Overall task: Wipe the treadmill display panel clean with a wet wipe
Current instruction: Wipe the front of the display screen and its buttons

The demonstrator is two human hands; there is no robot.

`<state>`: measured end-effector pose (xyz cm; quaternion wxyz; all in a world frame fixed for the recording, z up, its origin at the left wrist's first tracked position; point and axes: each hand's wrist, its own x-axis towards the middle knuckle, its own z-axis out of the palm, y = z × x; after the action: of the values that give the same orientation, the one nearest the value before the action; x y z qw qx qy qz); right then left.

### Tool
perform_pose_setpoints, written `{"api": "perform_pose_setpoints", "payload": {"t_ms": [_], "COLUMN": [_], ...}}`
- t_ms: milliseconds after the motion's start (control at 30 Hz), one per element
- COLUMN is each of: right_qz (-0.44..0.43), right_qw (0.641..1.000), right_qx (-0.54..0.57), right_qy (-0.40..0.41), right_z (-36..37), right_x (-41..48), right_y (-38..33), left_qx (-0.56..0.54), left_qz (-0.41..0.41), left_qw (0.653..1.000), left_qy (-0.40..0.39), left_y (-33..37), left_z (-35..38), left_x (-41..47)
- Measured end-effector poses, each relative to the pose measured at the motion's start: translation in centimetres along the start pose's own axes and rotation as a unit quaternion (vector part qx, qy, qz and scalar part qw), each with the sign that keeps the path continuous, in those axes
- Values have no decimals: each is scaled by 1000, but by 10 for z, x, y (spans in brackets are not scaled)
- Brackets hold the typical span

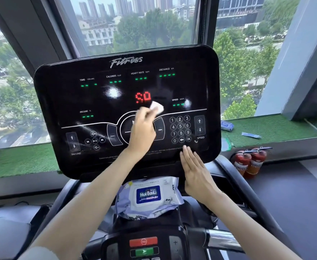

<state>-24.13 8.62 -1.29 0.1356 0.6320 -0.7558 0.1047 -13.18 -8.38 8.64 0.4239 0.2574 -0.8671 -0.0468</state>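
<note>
The panel (64, 102) is showing glossy black with white lettering, green dashes and red digits in the middle. The wipe (156, 107) is looking white. The near pack (148, 196) is showing pale lilac with a blue label. Far right, two extinguishers (249, 162) are showing red beside green turf (273, 128).

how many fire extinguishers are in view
2, both red, side by side on the floor under the window ledge, right of the treadmill: one nearer it, the other further right. More may be hidden.

Left hand (141, 128) presses wet wipe (156, 107) on display panel (64, 98); right hand (196, 171) flat at lower edge.
</note>
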Motion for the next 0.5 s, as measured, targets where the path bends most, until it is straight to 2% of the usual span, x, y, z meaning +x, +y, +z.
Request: {"api": "perform_pose_setpoints", "payload": {"t_ms": [33,67,100,133,167,200,233,267,300,333,367,400,467,500], "right_qz": [3,4,4,2,0,-2,-3,-3,-1,1,2,0,-15,-13], "right_qw": [1000,1000,1000,1000,1000,1000,1000,1000,1000,1000,1000,999,997,992], "right_qx": [1,3,5,6,7,6,7,9,14,20,28,35,71,127], "right_qy": [-3,-3,-3,-4,-5,-4,-3,-1,1,0,-6,-8,-9,-7], "right_z": [0,0,-1,-1,-1,-1,-1,-1,-1,0,-1,-2,-4,-8], "right_x": [0,0,0,0,0,0,0,-1,-1,-1,0,0,1,1], "right_y": [0,-1,0,0,0,1,1,1,0,-1,-1,0,5,9], "left_qx": [-21,-17,-2,16,32,44,45,36,11,-15,-28,-19,5,-3], "left_qz": [-60,-67,-26,54,141,197,202,157,75,-14,-74,-77,45,93], "left_qw": [997,996,1000,995,975,955,956,975,994,1000,995,995,995,981], "left_qy": [48,54,0,-85,-170,-217,-208,-156,-75,16,67,63,-86,-172], "left_y": [4,13,21,28,30,28,23,16,12,10,11,18,33,38], "left_z": [2,5,11,17,18,16,13,11,8,8,8,10,19,20], "left_x": [3,2,-2,-9,-18,-20,-16,-9,0,6,10,11,3,-5]}}
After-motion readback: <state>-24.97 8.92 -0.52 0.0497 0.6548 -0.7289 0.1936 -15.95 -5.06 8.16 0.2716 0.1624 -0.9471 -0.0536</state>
